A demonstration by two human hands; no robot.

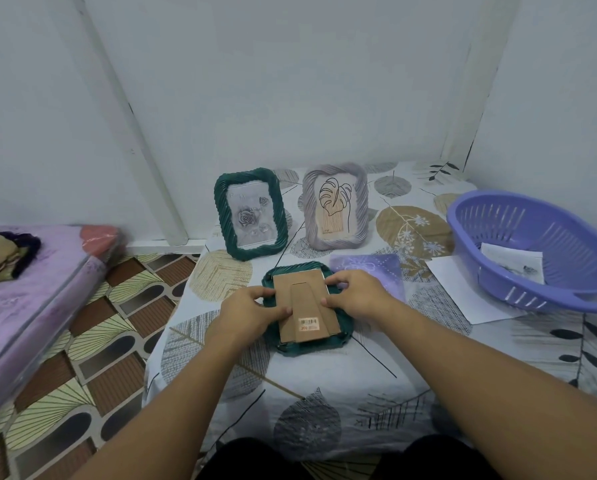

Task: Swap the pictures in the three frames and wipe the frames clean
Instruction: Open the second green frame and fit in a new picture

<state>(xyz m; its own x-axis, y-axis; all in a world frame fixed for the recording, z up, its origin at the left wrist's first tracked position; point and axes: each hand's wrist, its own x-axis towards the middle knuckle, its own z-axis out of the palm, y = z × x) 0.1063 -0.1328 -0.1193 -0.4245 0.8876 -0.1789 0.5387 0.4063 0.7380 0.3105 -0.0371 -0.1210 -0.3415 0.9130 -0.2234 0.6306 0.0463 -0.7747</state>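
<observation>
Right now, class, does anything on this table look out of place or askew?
Only one thing: the cardboard backing lies crooked on the face-down green frame, shifted toward its near edge, not seated. Left hand and right hand touch its sides. The other two frames stand upright.

The face-down dark green ropework picture frame (307, 344) hides its picture; the blue plastic basket (532, 251) is perhaps cut off at right.

I see my left hand (255, 308) and right hand (357, 294) pinching the cardboard backing (305, 306) of the face-down green frame (338, 336).
</observation>
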